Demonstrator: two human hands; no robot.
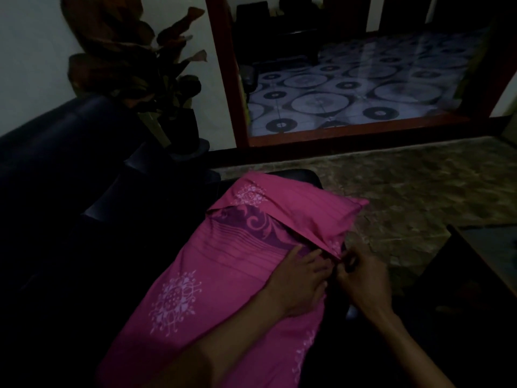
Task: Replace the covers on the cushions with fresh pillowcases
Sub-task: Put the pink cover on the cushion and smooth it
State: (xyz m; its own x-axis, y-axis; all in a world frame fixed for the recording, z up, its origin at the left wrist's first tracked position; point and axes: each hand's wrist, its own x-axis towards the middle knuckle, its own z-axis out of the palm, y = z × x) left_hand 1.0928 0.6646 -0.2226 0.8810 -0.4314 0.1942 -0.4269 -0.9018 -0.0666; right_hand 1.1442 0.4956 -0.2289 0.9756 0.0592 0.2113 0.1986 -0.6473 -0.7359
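A potted plant [134, 65] (dark-leaved) stands beside the red-framed doorway [223, 79].

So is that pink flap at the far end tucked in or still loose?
Still loose: the flap lies folded over the pillowcase, its edge lifted at the right, where the right hand pinches it.

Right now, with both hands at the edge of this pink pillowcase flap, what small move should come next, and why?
Probably draw the flap further over the cushion end. The right hand pinches its edge while the left hand presses flat on the pillowcase, and the purple band beneath is still exposed.
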